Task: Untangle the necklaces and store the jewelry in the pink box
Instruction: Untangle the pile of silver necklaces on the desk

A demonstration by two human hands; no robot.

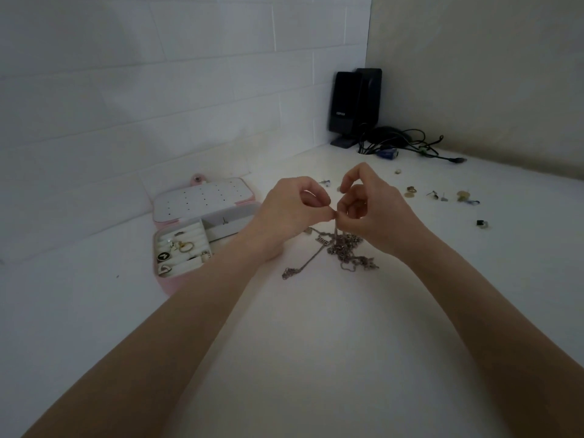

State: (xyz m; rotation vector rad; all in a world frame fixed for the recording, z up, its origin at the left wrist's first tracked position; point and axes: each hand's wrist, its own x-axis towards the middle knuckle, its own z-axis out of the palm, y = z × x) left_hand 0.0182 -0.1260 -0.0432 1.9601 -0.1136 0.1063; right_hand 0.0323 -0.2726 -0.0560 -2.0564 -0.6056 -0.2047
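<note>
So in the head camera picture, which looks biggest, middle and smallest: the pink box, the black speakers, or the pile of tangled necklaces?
1. Pink box, lying open, looks biggest.
2. Black speakers and tangled necklaces cover about the same area; the speakers stand farther from the camera, so I won't rank them.

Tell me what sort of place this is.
Probably a home desk set in a room corner: a white desktop meets white-tiled walls, black computer speakers with tangled cables stand at the back, and an open pink jewelry box sits beside tangled necklaces.
</note>
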